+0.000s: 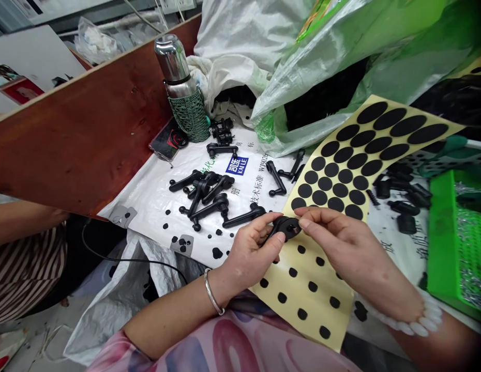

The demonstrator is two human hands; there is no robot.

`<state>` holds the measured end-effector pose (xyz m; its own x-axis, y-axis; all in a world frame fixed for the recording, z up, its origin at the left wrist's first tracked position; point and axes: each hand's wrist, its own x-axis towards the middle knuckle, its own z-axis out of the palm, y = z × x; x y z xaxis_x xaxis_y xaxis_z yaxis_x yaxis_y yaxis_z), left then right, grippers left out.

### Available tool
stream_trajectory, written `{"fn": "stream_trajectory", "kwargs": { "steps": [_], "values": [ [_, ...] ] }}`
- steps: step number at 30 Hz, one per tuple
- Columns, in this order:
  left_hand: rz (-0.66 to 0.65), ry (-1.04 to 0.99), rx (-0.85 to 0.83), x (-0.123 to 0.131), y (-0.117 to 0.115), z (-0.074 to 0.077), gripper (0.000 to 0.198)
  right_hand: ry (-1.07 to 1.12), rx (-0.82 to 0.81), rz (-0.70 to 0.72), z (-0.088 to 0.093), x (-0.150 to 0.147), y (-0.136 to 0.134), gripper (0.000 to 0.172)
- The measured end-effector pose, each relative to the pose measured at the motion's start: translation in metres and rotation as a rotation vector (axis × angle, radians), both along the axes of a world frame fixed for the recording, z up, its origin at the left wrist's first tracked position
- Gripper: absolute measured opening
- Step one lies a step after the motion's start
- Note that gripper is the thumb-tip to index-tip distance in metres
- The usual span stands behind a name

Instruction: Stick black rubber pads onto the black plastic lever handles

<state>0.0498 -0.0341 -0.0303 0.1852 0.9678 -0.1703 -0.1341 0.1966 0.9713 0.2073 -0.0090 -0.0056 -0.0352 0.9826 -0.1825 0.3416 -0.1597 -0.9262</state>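
Note:
My left hand (246,256) grips a black plastic crank handle (277,227), its round end turned up between thumb and fingers. Over that round end lies a black foam ring sticker (291,228) with a hole in the middle. The thumb and forefinger of my right hand (352,253) pinch at the sticker's right edge; exactly how they meet it is partly hidden. Under both hands stretches a yellow backing sheet (314,248), with black round stickers (336,186) on its far part and small black dots on its near part.
Several black handles (204,196) lie on the white sacking (147,191) at left. A steel flask (182,77) stands behind, beside a brown board (89,124). Loose black parts (405,199) and a green bin (444,243) of small metal pieces are at right. Another person's arm (23,222) shows left.

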Motion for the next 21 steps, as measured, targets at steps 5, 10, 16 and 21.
{"fn": "stream_trajectory", "kwargs": {
  "steps": [5, 10, 16, 21],
  "values": [
    [0.016, 0.009, 0.002, 0.001, 0.0, -0.001, 0.039, -0.126, 0.214, 0.017, -0.003, -0.002, -0.003, 0.021],
    [0.034, -0.029, 0.009, 0.0, 0.001, -0.001, 0.037, -0.263, 0.419, -0.042, -0.002, -0.002, -0.003, 0.021],
    [-0.044, -0.047, 0.003, -0.002, 0.002, 0.006, 0.041, 0.097, -0.054, 0.166, 0.006, 0.005, 0.005, 0.035],
    [-0.051, -0.047, -0.04, -0.002, 0.006, 0.009, 0.036, 0.237, -0.127, 0.231, 0.005, 0.007, 0.007, 0.032]
  ]
}}
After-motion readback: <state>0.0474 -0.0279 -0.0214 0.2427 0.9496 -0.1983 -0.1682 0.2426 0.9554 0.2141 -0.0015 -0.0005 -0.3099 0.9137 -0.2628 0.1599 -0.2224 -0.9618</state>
